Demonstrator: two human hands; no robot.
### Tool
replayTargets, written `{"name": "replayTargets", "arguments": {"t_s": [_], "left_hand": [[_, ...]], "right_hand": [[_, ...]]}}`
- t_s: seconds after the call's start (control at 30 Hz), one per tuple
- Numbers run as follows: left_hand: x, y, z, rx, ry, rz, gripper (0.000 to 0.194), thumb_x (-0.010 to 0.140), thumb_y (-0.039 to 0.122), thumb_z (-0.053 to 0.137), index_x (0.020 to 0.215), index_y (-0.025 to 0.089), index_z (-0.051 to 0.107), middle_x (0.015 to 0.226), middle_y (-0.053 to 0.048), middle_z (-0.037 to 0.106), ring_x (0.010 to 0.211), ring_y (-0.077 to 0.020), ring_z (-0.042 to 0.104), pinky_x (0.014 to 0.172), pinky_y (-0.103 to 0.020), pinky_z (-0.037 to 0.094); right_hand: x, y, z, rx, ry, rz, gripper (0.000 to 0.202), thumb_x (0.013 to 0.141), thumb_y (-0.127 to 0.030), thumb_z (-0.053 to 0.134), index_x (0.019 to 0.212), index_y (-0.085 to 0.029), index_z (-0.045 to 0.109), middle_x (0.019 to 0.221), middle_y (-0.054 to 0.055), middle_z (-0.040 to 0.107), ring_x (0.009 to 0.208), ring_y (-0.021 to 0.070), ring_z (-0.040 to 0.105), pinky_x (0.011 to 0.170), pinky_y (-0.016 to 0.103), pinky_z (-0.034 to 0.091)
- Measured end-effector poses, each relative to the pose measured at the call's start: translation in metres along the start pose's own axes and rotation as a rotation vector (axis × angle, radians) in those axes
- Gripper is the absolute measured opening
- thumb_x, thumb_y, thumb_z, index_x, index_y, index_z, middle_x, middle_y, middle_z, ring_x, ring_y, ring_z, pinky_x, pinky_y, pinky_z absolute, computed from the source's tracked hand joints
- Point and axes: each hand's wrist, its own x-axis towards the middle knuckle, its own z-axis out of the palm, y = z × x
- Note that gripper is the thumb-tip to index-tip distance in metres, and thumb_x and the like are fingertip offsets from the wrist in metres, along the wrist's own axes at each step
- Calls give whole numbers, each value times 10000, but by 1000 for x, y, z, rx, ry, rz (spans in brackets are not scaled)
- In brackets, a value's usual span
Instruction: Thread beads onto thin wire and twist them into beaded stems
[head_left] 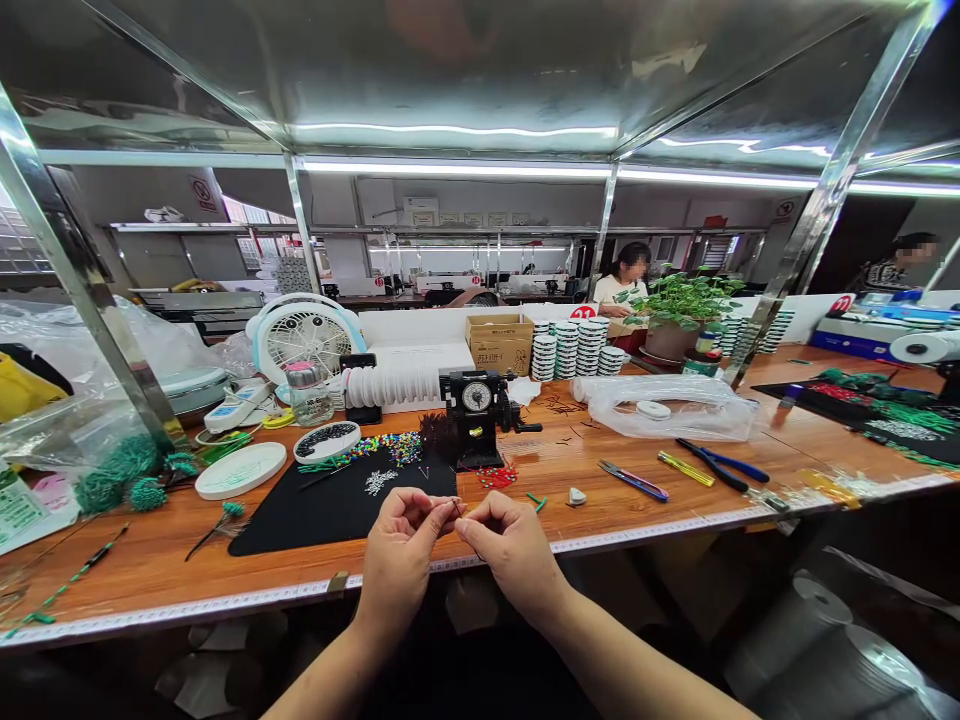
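My left hand and my right hand meet above the table's front edge, fingertips nearly touching. Each is closed in a pinch on a small, thin dark piece between them, too small to name. Just behind my hands lies a black mat with a small pile of silvery pieces and multicoloured beads along its back. A black device with a round dial stands beyond, with red pieces at its base. A green piece lies right of my fingers.
Snips, a yellow tool, blue-handled pliers and a plastic bag lie to the right. At left are a white dish, a fan and green bundles. A metal post rises at right. Behind sits a person.
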Motion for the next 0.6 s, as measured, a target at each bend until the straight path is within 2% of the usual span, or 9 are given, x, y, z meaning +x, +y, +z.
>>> {"name": "replayTargets", "arguments": {"t_s": [0.17,0.3,0.4,0.47,0.53,0.6], "left_hand": [[-4,-8,2,160,-46,145,198,757,243,666,828,196,487,822,-10,672,830,-160,642,784,-293,498],[-2,-11,5,196,-115,156,202,783,234,637,881,215,461,812,3,662,795,-150,633,758,-280,488],[4,-14,8,220,-170,119,209,796,246,622,895,220,440,795,-2,667,797,-158,633,763,-291,478],[10,-18,10,274,-172,122,207,793,257,620,887,217,440,791,-9,668,786,-161,631,751,-289,474],[16,-21,13,352,-164,154,196,789,262,617,876,214,448,778,-7,662,761,-158,627,725,-278,471],[22,-25,17,406,-170,184,178,786,257,608,873,212,460,766,-2,655,748,-158,626,709,-272,470]], "right_hand": [[5,4,-4,-46,-17,-18,239,749,-320,641,604,-155,546,586,-26,483,579,116,429,557,249,341],[12,4,-13,-76,44,-34,208,694,-337,713,755,-155,632,702,0,564,669,140,495,634,264,394],[21,7,-20,34,31,-59,181,717,-336,695,678,-163,665,708,14,585,717,148,530,691,273,418],[28,13,-26,148,70,-45,244,726,-384,679,637,-162,632,695,18,588,664,140,537,622,264,430],[36,20,-33,233,111,-25,309,747,-470,631,696,-167,599,754,35,613,640,143,556,554,259,437],[42,25,-41,242,123,-43,361,791,-535,544,762,-176,572,823,51,625,661,150,575,559,271,455]]}}
